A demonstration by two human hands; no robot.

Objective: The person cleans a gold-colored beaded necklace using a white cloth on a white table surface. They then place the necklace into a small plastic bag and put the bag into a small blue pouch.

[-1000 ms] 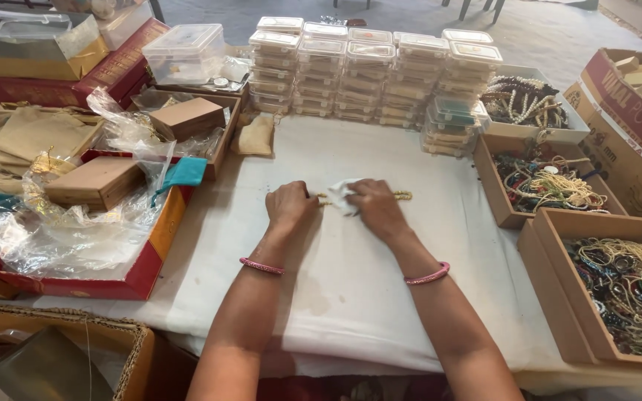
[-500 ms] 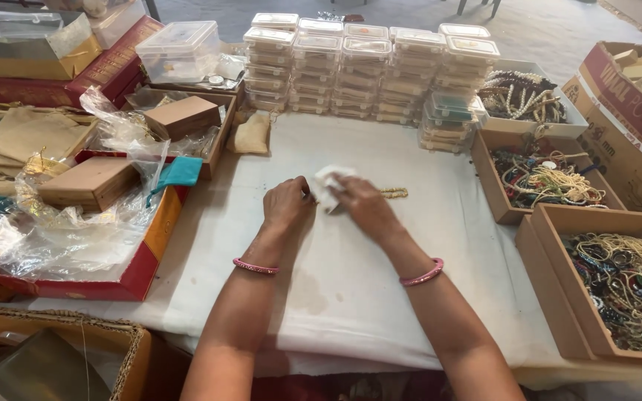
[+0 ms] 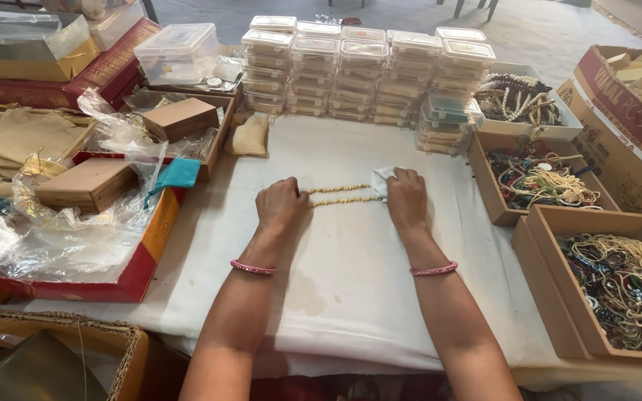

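Gold chain (image 3: 339, 194) lies doubled in two parallel strands on the white cloth-covered table (image 3: 351, 297), stretched between both hands. Left hand (image 3: 280, 204) is closed on the chain's left end. Right hand (image 3: 407, 197) is closed on the right end together with a small white cloth (image 3: 380, 180).

Risk assessment:
- Excess tension between the hands could strain or snap a link.
- Loose strands could cross and tangle.
- The stacked clear plastic boxes (image 3: 369, 70), just behind the chain, could topple if knocked.
- The cardboard tray of beaded necklaces (image 3: 540, 178), right of the chain, could snag it.
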